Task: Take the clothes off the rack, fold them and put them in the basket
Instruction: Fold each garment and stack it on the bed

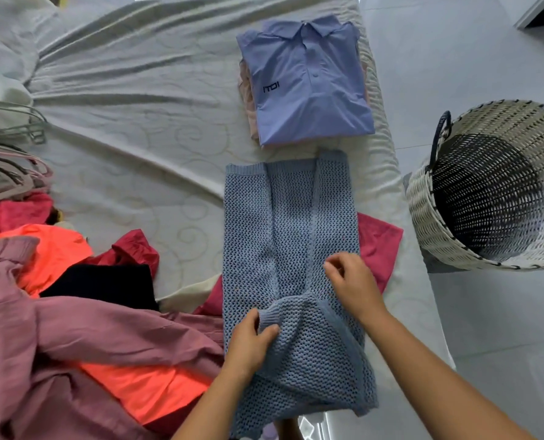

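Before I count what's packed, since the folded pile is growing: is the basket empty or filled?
Empty as far as shown: the basket interior shows only bare weave, no clothes. The folded polo lies on the bed.

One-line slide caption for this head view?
Both hands, left hand and right hand, fold a blue knit top on the bed, near a folded polo and basket.

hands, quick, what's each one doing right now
Left hand: grips the ribbed edge of the blue knit sweater.
Right hand: fingers curled, pinching the sweater's right side.
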`<state>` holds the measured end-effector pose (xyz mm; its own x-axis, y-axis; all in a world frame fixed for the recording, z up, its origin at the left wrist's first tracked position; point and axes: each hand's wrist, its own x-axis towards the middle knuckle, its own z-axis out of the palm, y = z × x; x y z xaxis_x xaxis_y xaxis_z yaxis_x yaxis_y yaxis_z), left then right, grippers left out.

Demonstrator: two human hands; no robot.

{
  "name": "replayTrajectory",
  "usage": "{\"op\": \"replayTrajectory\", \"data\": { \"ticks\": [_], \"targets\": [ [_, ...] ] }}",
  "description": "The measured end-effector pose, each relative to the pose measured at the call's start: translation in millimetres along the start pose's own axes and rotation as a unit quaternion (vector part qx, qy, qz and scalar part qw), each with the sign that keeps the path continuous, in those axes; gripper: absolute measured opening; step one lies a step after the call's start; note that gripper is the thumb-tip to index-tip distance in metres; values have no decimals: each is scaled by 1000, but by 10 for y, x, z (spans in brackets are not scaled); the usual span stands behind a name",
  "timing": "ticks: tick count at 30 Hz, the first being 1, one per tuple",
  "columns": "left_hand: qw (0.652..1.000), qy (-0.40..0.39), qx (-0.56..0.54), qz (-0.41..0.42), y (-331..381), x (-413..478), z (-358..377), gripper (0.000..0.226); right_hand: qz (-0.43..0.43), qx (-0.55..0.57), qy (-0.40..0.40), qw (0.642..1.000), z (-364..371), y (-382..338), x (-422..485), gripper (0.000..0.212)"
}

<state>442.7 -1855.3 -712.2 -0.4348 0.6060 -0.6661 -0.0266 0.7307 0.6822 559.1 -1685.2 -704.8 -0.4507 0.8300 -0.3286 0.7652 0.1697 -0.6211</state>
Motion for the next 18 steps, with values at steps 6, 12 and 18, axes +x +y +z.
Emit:
{"op": "replayTrajectory", "data": {
  "ticks": [6,12,18],
  "targets": [
    [996,-27,-58,67,9,-201,116,17,74,-186,-55,978,207,-370,666,48],
    [997,57,-33,25,-342,-367,5,9,-98,-55,-93,989,324,-430,439,24],
    [996,45,-10,-74,-535,-373,-16,30,32,12,37,999,221,-94,70,41]
  ]
}}
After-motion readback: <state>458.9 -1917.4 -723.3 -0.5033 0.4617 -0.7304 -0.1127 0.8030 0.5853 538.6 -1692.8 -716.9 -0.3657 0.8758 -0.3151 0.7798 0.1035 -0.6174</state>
